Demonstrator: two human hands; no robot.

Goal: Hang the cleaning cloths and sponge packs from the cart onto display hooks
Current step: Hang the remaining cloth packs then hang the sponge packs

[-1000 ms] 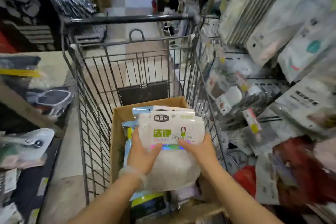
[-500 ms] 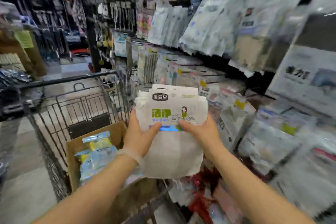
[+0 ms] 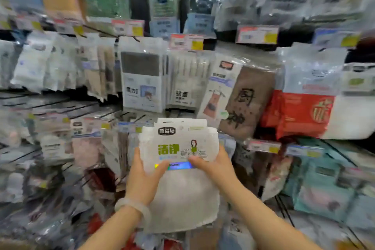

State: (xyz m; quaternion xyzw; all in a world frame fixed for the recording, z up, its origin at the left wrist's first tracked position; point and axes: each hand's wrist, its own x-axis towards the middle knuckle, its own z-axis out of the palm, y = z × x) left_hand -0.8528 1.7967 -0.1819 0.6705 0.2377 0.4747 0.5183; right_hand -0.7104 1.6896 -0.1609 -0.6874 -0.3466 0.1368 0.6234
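White fluffy cloth packs (image 3: pixel 178 168), stacked, gripped by my left hand (image 3: pixel 145 176) and right hand (image 3: pixel 213 165); glossy plastic hanging packets (image 3: pixel 142 81) crowd behind.

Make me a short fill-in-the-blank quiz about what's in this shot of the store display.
1. The stack of white cloth packs is held by ____ hands.
2. The big lettering on the front pack is ____ in colour.
3. The left hand has a pale bangle on its ____.
4. The brown cloth pack hangs up and to the ____ of the held stack.

Missing words: both; green; wrist; right
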